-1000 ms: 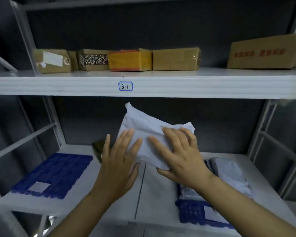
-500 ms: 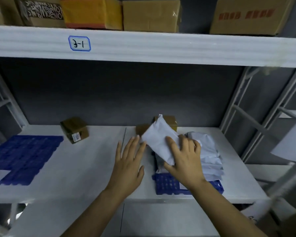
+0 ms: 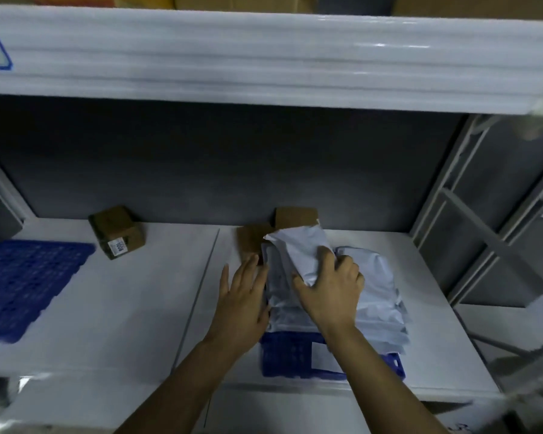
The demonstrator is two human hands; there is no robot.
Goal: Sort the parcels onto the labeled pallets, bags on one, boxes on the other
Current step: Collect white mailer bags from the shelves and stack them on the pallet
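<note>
Left hand is flat and wide open, fingers straight, pressed against the 9 o'clock side of the bag pile. I reckon it's there to stop the slippery stack sliding off while another one lands.

Sweeping from the left: the left blue pallet sits way out at 9 o'clock, presumably the box one. A small cardboard box sits on the bare shelf just beside its far corner, at about 10 o'clock, so not sorted yet. Two more boxes are tucked against the back wall at 12 o'clock, right behind the pile.

Then the right hand: fingers curled round the white bag, holding it tilted, top corner pointing to 12, lower end down on the pile. The pile sits on the right blue pallet, down at 5 o'clock. Looks to me like the bag just needs laying flat and releasing.
</note>
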